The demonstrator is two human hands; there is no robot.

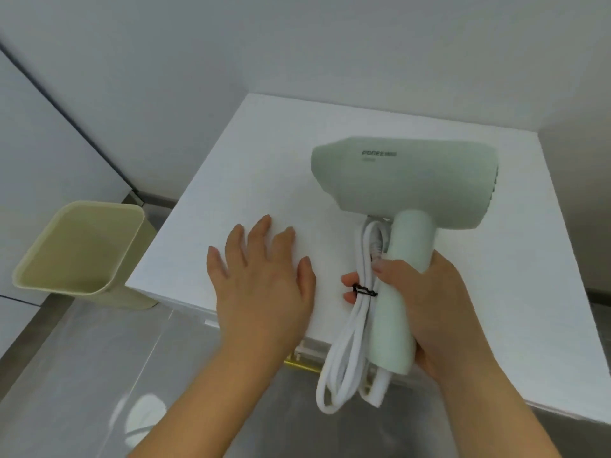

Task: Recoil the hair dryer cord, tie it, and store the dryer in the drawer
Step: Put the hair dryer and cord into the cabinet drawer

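White cord (344, 355) hangs nearest you, folded into long loops that drop below the front edge of the counter (231, 166) and dangle over the shiny grey floor (82, 358). A thin black tie (363, 290) cinches the loops together partway up, right beside the handle of the hair dryer (403, 183).

Your right hand (426, 312) is closed around that pale green handle, thumb across its front and fingertips showing past the cord on the left side, so the bundle is pinned against the handle. The dryer stands upright in your grip, handle down, with its body over the counter's right half. The nozzle points left, the vented back end faces right, and grey lettering on the side is too blurred to read.

Your left hand (261, 279) lies flat on the counter just left of the cord, palm down, fingers spread and holding nothing. It rests near the front edge, apart from the right hand.

Under the counter's front edge, between your two forearms, you can see a strip of clear plastic and a gold-coloured piece; what they belong to is unclear.

Further left, on the floor beside the counter, stands a pale yellow-green bin (82, 252), open at the top. Plain pale walls close off the corner behind everything.
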